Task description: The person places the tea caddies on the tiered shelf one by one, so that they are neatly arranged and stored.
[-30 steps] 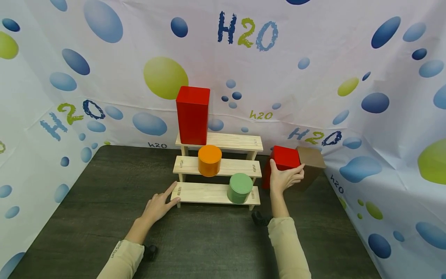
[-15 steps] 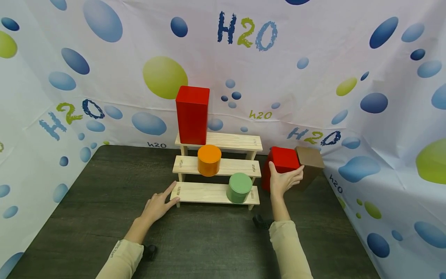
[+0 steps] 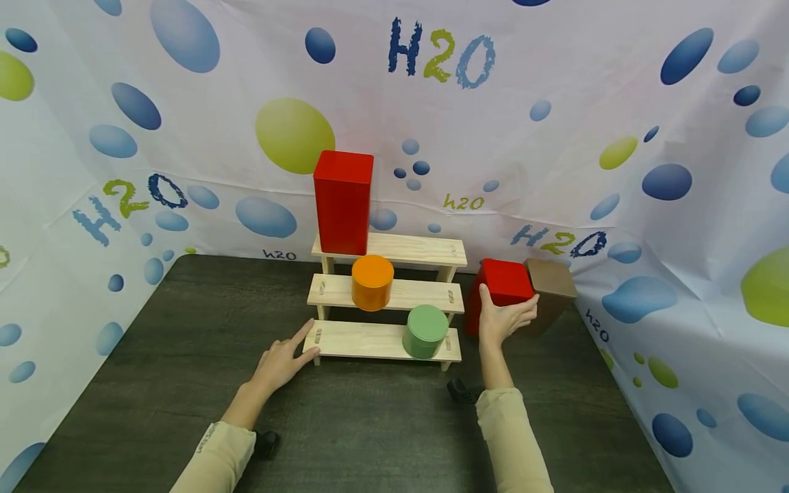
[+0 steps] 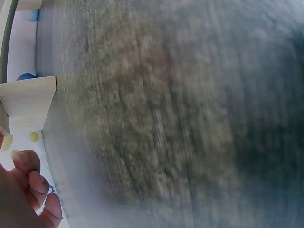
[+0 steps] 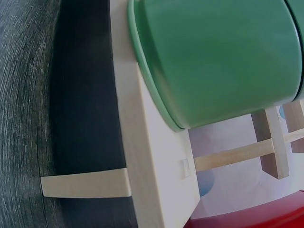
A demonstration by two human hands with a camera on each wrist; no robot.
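Note:
My right hand grips a red box across its front, with the thumb at the left and the fingers at the right. The box stands beside the right end of a three-step wooden display stand. My left hand touches the left end of the stand's lowest step with a straight index finger and thumb; its other fingers are bent in the left wrist view. A green round tin sits on the lowest step, an orange round tin on the middle one, and a tall red box on the top.
A brown box stands close against the right side of the gripped red box. Behind the dark wood-grain table hangs a white curtain with blue and green spots, which also runs along both sides.

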